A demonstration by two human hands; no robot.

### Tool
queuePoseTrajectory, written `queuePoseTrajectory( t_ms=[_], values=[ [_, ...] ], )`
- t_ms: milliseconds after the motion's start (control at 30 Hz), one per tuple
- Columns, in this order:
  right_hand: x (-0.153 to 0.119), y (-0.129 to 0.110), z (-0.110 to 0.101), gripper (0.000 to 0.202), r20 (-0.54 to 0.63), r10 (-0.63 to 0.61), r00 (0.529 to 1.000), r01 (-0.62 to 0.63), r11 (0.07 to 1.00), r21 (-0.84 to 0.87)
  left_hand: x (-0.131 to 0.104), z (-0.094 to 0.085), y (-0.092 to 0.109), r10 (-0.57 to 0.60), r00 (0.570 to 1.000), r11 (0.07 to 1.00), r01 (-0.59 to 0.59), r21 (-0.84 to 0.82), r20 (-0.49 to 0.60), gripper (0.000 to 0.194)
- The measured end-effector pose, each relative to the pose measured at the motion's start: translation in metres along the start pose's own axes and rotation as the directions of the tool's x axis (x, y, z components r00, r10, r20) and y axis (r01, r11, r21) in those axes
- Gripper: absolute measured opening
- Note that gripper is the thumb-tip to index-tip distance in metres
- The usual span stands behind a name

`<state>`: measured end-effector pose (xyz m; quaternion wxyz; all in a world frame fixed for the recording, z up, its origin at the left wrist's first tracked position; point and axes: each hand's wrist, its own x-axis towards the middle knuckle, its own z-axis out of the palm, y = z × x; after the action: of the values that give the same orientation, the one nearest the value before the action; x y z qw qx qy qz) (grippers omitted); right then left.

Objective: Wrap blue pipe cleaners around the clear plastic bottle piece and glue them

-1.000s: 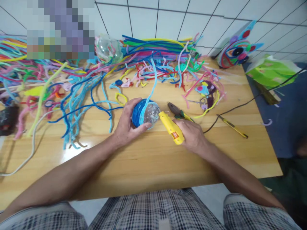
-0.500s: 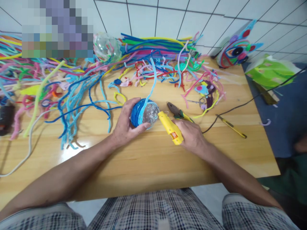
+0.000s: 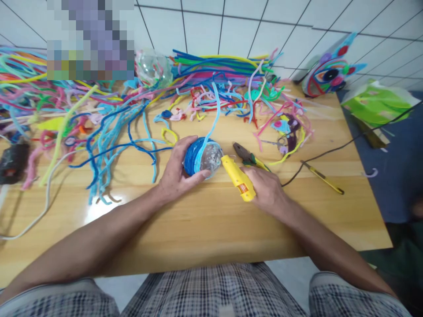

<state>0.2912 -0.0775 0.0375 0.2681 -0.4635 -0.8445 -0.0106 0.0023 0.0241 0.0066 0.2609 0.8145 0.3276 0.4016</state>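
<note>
My left hand (image 3: 176, 169) is wrapped round the left side of a clear ball (image 3: 211, 159), its thumb along the lower front. Dark blue pipe cleaner (image 3: 191, 157) winds round the ball's left part. Beside it runs a light blue pipe cleaner (image 3: 217, 103), whose free end sticks up and away from me. In my right hand (image 3: 266, 187) is a yellow glue gun (image 3: 238, 178), its tip close to the ball's right side. Whether the tip touches the ball I cannot tell. Pliers (image 3: 246, 154) lie just beyond my right hand.
Loose pipe cleaners (image 3: 109, 141) cover the left and back of the wooden table (image 3: 205, 229). Another clear ball (image 3: 153, 68) and a decorated mask-like piece (image 3: 325, 77) stand at the back. A yellow cutter (image 3: 322, 177) and a black cord (image 3: 343, 141) are on the right.
The whole view has shifted slightly, so the table and items appear a little further right. Both hands keep their hold, and the glue gun stays beside the ball.
</note>
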Motion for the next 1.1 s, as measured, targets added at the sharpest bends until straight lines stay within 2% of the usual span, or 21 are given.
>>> queuePoseTrajectory(
  t_ms=[600, 1100],
  values=[
    [-0.0032, 0.0004, -0.0006, 0.020, 0.059, 0.072, 0.996, -0.075, 0.996, 0.054, 0.0000, -0.0034, -0.0002, -0.019, 1.000, 1.000, 0.019, 0.007, 0.021, 0.088],
    [-0.0032, -0.0027, 0.0001, 0.019, 0.042, 0.069, 0.997, -0.071, 0.997, 0.032, -0.0011, -0.0034, -0.0006, -0.008, 1.000, 1.000, 0.008, 0.016, 0.018, 0.089]
  ],
)
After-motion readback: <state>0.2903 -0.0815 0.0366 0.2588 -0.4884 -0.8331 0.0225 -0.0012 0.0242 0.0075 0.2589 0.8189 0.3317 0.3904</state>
